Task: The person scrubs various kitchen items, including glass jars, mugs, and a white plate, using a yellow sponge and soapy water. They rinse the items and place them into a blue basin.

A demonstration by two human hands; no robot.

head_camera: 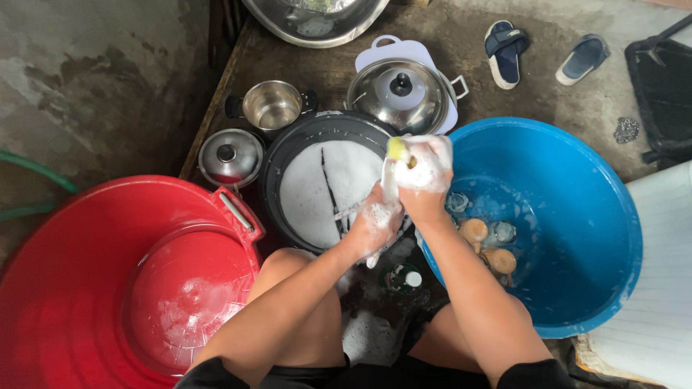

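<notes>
Both soapy hands work above the black foam-filled basin (277,169) so suds drip back in: the right hand (427,169) closes its fingers around a yellow sponge (397,149), while the left hand (375,223) grips a white utensil (389,189) near the blue tub (598,216).

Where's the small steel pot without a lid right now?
In the head view the open steel pot stands upper left of centre, behind the dark soapy basin, between the small lidded pot and the big lidded pot.
</notes>
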